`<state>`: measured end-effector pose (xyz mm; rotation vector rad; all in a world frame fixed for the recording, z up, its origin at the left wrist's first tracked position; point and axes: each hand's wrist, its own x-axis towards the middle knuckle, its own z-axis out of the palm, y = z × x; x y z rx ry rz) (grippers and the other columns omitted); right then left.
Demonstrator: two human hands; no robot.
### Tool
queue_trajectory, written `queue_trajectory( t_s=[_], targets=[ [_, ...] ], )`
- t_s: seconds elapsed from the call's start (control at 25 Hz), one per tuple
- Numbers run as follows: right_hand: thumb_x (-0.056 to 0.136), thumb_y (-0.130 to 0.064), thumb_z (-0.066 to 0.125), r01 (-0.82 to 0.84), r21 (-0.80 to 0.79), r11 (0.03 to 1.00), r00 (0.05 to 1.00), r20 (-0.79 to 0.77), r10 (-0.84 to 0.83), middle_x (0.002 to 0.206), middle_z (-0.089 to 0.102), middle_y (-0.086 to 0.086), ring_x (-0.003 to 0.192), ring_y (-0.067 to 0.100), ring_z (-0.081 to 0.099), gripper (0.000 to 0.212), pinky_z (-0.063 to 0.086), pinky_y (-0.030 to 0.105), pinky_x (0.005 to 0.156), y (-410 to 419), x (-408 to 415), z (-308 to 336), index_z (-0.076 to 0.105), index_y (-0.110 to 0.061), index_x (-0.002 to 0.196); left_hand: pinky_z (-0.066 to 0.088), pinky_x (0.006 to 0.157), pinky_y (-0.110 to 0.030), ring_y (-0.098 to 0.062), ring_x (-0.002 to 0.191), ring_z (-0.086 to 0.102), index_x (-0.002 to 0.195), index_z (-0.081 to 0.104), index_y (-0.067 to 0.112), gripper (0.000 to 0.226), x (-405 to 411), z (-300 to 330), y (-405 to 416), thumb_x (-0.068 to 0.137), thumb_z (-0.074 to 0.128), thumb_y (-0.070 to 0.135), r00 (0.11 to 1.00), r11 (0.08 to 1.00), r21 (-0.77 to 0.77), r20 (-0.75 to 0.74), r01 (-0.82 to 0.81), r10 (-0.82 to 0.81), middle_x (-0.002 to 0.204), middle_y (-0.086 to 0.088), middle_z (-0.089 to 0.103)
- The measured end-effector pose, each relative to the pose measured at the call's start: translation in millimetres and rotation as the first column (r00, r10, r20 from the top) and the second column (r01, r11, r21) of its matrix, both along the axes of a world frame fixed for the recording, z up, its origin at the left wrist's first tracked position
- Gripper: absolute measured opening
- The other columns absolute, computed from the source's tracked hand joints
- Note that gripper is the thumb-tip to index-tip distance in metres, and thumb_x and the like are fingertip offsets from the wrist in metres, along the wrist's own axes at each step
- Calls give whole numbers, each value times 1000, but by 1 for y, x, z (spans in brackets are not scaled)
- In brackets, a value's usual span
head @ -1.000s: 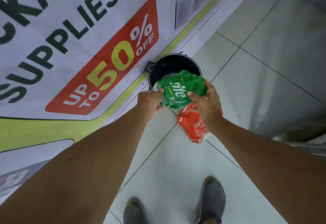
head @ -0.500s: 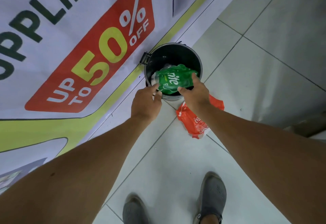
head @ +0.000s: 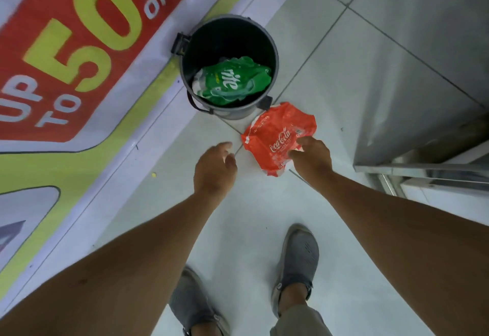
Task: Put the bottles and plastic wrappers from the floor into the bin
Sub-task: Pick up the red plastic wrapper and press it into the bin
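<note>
A green Sprite wrapper (head: 232, 81) lies crumpled inside the round dark bin (head: 274, 52), which stands on the tiled floor against a banner. A red Coca-Cola wrapper (head: 275, 134) lies flat on the floor just right of the bin's near side. My right hand (head: 312, 155) is over the wrapper's near right corner, fingers spread and touching or just above it, with no grip visible. My left hand (head: 214, 169) hovers left of the red wrapper, fingers loosely curled and holding nothing.
A large printed banner (head: 79, 57) with "UP TO 50% OFF" runs along the left. A metal cabinet (head: 423, 71) stands at the right. My two grey shoes (head: 299, 256) are on the white tiles below.
Both hands let go of the green wrapper, which now sits in the bin. They drew back toward me, and my right hand moved down onto the red wrapper.
</note>
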<state>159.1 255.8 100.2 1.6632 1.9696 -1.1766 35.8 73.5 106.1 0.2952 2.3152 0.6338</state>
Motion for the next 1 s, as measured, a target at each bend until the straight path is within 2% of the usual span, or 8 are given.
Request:
queue_trajectory(
  t_s=[0.08, 0.16, 0.32, 0.44, 0.56, 0.68, 0.84, 1.0],
  targets=[
    [90, -23, 67, -9, 12, 1000, 999, 35, 9, 131, 67, 14, 118, 35, 67, 45, 50, 33, 90, 8, 11, -25, 65, -15, 134, 47, 116, -38, -26, 133, 64, 143, 65, 23, 44, 17, -27, 6, 100, 57, 32, 964, 992, -83, 245, -90, 108, 144, -4, 70],
    [87, -25, 68, 6, 32, 999, 999, 40, -7, 127, 66, 16, 113, 38, 68, 48, 56, 40, 93, 23, 13, -50, 62, -14, 133, 49, 115, -42, -29, 134, 63, 146, 63, 21, 51, 31, -55, 16, 97, 65, 38, 872, 960, -123, 402, -252, 280, 148, -7, 66],
    [88, -34, 72, -11, 98, 995, 999, 44, 7, 142, 55, 20, 131, 44, 57, 71, 52, 53, 108, 60, 1, -98, 46, -16, 151, 49, 116, -50, -33, 142, 54, 158, 46, 19, 78, 39, -100, 49, 92, 72, 51, 695, 848, -170, 505, -502, 512, 160, -9, 52],
    [88, -44, 73, -39, 71, 997, 998, 58, 35, 160, 44, 17, 146, 45, 44, 94, 46, 57, 115, 77, -15, -130, 25, -20, 165, 44, 119, -56, -34, 152, 44, 162, 36, 24, 88, 33, -135, 72, 89, 71, 59, 596, 817, -144, 615, -558, 516, 167, -4, 43],
    [86, -46, 73, -54, 57, 997, 997, 59, 51, 147, 58, 15, 137, 43, 53, 85, 51, 57, 108, 74, -15, -149, 38, -19, 158, 46, 116, -61, -35, 147, 51, 154, 43, 29, 71, 31, -154, 75, 92, 71, 51, 550, 819, -97, 695, -566, 463, 161, -4, 53],
    [86, -37, 73, 69, 63, 996, 998, 8, -69, 140, 63, 14, 127, 40, 62, 72, 55, 55, 104, 55, 1, -127, 47, -17, 151, 51, 112, -59, -36, 140, 58, 151, 48, 28, 58, 38, -140, 65, 97, 70, 38, 534, 793, -115, 681, -598, 501, 154, -6, 60],
    [81, -15, 82, 315, -94, 945, 948, -21, -318, 138, 64, 10, 116, 33, 68, 77, 60, 51, 101, 31, 24, -57, 49, -21, 150, 57, 97, -47, -27, 113, 67, 145, 56, 24, 50, 47, -72, 31, 98, 69, 36, 553, 786, -101, 656, -610, 514, 143, -3, 68],
    [65, -4, 83, 460, -197, 866, 862, -137, -489, 127, 69, 11, 107, 36, 72, 81, 63, 57, 94, 20, 21, 30, 56, -26, 139, 62, 92, -47, -29, 114, 72, 142, 59, 20, 53, 30, 12, 0, 94, 76, 35, 574, 798, -36, 675, -601, 463, 136, -4, 73]
  ],
)
